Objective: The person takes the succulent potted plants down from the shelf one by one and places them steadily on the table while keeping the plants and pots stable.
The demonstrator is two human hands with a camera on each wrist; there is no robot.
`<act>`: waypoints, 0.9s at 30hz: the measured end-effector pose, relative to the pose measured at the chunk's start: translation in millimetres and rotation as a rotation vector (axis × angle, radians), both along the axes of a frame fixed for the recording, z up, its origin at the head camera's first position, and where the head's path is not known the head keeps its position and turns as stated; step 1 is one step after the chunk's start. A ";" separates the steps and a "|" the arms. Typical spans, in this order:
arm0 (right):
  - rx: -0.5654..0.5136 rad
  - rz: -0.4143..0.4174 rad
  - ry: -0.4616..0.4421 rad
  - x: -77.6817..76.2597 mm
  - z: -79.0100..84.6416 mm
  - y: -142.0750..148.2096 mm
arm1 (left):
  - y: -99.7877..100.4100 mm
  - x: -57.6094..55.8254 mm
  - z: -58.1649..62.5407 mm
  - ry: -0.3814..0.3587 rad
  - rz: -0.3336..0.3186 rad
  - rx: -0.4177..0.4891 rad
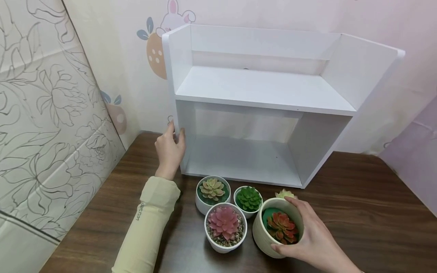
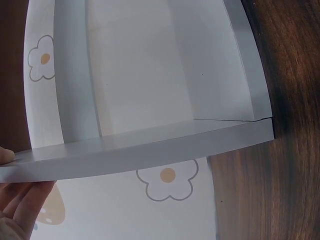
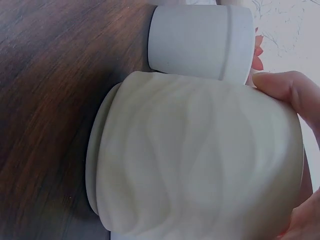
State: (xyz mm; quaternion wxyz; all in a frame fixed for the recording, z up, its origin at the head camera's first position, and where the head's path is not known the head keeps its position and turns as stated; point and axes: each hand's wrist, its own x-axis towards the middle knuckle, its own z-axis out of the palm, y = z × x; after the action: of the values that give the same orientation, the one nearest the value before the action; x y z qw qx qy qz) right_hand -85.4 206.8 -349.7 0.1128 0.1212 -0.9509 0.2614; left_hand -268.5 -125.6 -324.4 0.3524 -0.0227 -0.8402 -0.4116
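Observation:
A white two-tier shelf (image 1: 259, 89) stands on the wooden table against the wall. My left hand (image 1: 168, 153) grips the front edge of its left side panel (image 2: 150, 154), thumb (image 2: 6, 155) on the inner face and fingers on the outer. My right hand (image 1: 315, 237) holds a cream pot with wavy relief (image 3: 195, 155) by its rim, thumb at the near side and fingers across the far side. Inside that pot sits a red-orange succulent (image 1: 282, 227). The pot's base is right at the tabletop in the right wrist view.
Left of the held pot stand white pots with a pink succulent (image 1: 224, 222), a green succulent (image 1: 249, 198) and a pale peach-green succulent (image 1: 212, 189). A yellow-green succulent (image 1: 285, 194) shows partly behind it. Patterned wall coverings (image 1: 51, 106) line the left and back.

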 end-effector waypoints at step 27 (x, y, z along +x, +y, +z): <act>-0.042 0.141 -0.043 -9.4 19.3 -10.5 | 1.0 27.3 8.4 -0.034 0.089 -0.071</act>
State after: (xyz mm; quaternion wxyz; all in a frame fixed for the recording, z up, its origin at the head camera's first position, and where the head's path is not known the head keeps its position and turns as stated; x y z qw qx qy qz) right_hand -94.7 196.3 -330.4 0.0763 0.1801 -0.9365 0.2910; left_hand -241.2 -124.6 -316.1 0.3552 0.0093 -0.8602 -0.3659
